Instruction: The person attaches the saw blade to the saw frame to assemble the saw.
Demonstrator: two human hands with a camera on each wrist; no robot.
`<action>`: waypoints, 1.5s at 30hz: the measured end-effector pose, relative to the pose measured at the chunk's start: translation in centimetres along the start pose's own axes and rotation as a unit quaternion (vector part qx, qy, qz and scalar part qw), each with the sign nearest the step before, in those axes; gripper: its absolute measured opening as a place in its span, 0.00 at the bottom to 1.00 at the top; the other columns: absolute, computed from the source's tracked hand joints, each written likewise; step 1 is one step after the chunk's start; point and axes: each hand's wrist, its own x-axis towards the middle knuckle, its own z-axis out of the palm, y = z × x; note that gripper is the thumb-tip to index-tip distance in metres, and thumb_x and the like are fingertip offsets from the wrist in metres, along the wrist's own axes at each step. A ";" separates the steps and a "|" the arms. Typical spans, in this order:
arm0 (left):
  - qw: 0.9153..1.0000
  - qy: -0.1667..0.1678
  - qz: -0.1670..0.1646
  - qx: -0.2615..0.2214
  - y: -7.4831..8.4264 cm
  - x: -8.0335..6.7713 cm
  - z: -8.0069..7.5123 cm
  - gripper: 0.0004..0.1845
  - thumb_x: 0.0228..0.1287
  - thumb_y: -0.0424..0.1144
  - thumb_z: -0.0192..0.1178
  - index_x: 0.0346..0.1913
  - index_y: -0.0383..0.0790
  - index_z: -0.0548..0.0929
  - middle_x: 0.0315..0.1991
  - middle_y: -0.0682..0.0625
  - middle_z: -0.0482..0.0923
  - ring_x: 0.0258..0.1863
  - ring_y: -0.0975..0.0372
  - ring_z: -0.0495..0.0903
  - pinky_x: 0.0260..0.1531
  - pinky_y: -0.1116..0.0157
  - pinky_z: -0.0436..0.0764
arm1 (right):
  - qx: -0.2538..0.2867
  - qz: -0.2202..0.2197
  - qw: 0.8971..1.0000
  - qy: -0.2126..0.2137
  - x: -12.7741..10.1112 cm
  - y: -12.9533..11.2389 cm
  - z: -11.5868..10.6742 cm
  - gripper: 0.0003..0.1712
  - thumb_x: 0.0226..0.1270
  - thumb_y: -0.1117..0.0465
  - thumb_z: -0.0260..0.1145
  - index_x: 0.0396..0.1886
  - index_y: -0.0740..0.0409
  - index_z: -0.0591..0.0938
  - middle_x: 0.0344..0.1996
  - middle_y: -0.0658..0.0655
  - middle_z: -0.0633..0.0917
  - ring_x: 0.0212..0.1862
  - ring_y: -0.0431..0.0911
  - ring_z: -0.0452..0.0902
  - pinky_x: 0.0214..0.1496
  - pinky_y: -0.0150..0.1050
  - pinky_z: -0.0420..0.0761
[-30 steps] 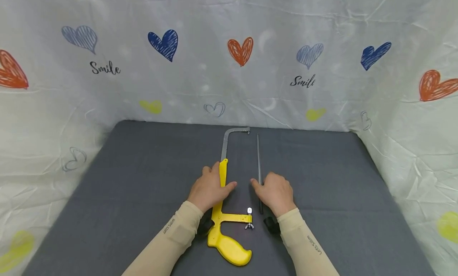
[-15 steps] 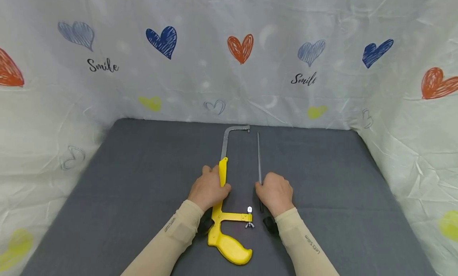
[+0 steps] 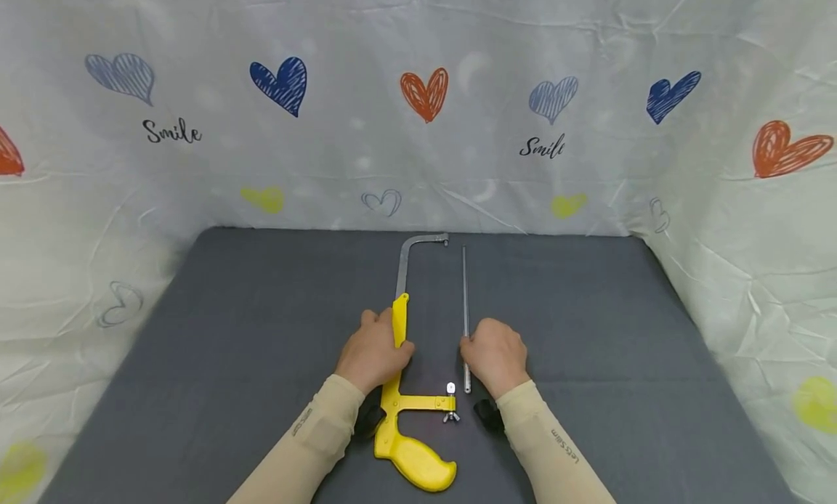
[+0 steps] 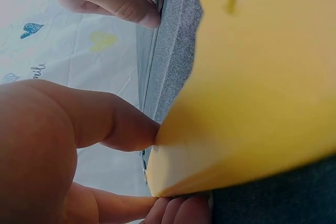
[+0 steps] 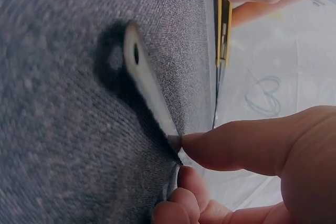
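A yellow hacksaw frame [image 3: 421,464] with a grey bent front bar lies on the dark cloth in the head view. My left hand [image 3: 373,351] grips its yellow spine, the thumb on the right side and the fingers on the left. The left wrist view shows the yellow frame [image 4: 252,77] between thumb and fingers. To the right, my right hand [image 3: 497,353] pinches a thin hacksaw blade [image 3: 465,293] near its lower middle. Up close in the right wrist view, the blade's holed end [image 5: 149,90] stands slightly off the cloth, with a shadow beside it.
A wing nut [image 3: 451,417] sits on the frame's lower arm, facing the blade. Dark grey cloth [image 3: 608,417] covers the table. A pale curtain [image 3: 340,148] printed with hearts rises behind it and along both sides.
My right thumb has come in against the blade, and the blade's near end has turned paler. My left thumb has drawn in against the frame. The head view has shifted slightly.
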 end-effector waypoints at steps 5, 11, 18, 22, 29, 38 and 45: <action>1.000 0.001 0.004 -0.003 -0.1 0.0 0.0 0.36 0.71 0.44 0.65 0.76 0.29 0.71 0.53 0.34 0.72 0.30 0.52 0.79 0.35 0.55 0.85 | 0.003 0.004 1.000 0.000 0.0 -0.1 -0.1 0.32 0.72 0.58 0.69 0.06 0.48 0.71 0.09 0.47 0.66 0.14 0.46 0.67 0.17 0.39 0.62; 1.000 -0.003 0.003 0.006 -0.4 0.0 0.1 0.38 0.71 0.45 0.65 0.78 0.30 0.70 0.55 0.34 0.73 0.32 0.52 0.79 0.38 0.54 0.85 | 0.004 0.008 1.000 -0.006 0.0 -0.2 0.1 0.33 0.72 0.57 0.70 0.05 0.48 0.71 0.08 0.46 0.65 0.14 0.46 0.66 0.18 0.39 0.61; 0.999 0.009 0.016 0.028 -0.3 0.3 0.0 0.36 0.70 0.45 0.66 0.75 0.29 0.73 0.52 0.34 0.74 0.29 0.52 0.77 0.34 0.55 0.85 | 0.012 0.000 1.000 0.003 0.2 -0.3 0.0 0.35 0.72 0.58 0.71 0.02 0.46 0.69 0.06 0.44 0.63 0.12 0.44 0.61 0.17 0.38 0.57; 0.999 0.018 0.019 0.034 -0.1 0.4 -0.1 0.35 0.69 0.45 0.66 0.74 0.29 0.74 0.51 0.35 0.75 0.29 0.52 0.78 0.33 0.55 0.85 | 0.015 -0.006 1.000 0.015 0.4 -0.4 -0.1 0.34 0.71 0.58 0.71 0.04 0.46 0.69 0.07 0.44 0.63 0.13 0.43 0.60 0.17 0.37 0.57; 0.999 0.020 0.015 0.030 -0.3 0.1 0.2 0.35 0.68 0.43 0.68 0.73 0.29 0.75 0.49 0.35 0.75 0.27 0.52 0.77 0.31 0.55 0.84 | 0.035 -0.014 0.999 0.024 0.2 -0.3 -0.1 0.27 0.68 0.61 0.72 0.08 0.49 0.76 0.09 0.46 0.70 0.16 0.45 0.67 0.21 0.39 0.64; 0.999 0.022 0.015 0.030 -0.2 -0.1 0.3 0.33 0.69 0.42 0.66 0.71 0.28 0.75 0.47 0.36 0.73 0.24 0.53 0.76 0.28 0.57 0.82 | 0.032 0.005 0.999 0.024 0.1 -0.3 0.1 0.28 0.67 0.59 0.73 0.09 0.47 0.71 0.11 0.45 0.64 0.17 0.43 0.60 0.21 0.39 0.57; 0.999 0.016 0.013 0.030 -0.2 -0.1 0.3 0.35 0.69 0.43 0.66 0.74 0.27 0.74 0.50 0.34 0.74 0.24 0.53 0.77 0.29 0.56 0.83 | 0.030 0.008 0.999 0.020 -0.2 -0.3 0.0 0.24 0.66 0.60 0.71 0.08 0.48 0.77 0.09 0.46 0.70 0.16 0.45 0.67 0.19 0.39 0.62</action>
